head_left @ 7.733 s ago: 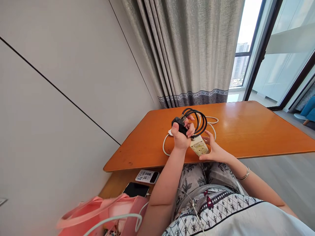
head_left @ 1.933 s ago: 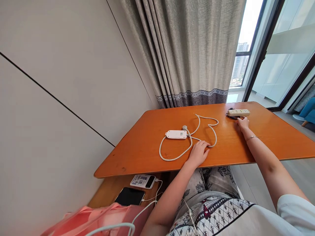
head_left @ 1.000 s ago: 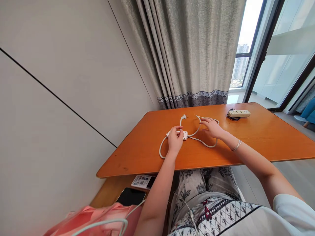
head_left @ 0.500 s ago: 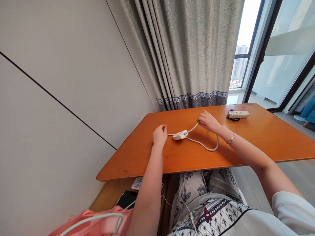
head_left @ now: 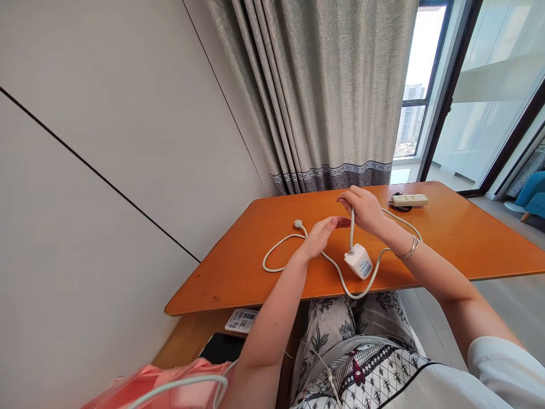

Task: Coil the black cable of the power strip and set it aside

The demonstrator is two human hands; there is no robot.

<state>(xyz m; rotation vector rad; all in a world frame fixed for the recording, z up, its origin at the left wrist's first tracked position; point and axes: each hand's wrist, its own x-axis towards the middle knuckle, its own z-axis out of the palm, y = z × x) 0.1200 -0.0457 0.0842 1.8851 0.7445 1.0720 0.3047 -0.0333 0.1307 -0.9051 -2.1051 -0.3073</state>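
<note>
My right hand is closed around a white cable above the table. From that cable hangs a white adapter block, tilted, with a printed label facing me. My left hand has its fingers stretched towards the right hand, close to the held cable, and no object shows in its grasp. More of the cord loops on the tabletop and dips by the near edge under the block. Left of my hands, a round plug at the cord's end lies on the wood.
The orange-brown wooden table spans the view. A power strip with a dark cord sits at its far right. Below the near edge are a dark phone-like slab, a labelled white packet and a pink bag.
My left hand has moved right, towards the right hand, leaving the plug on the table. The adapter block has shifted right and nearer to me and now hangs from the cable.
</note>
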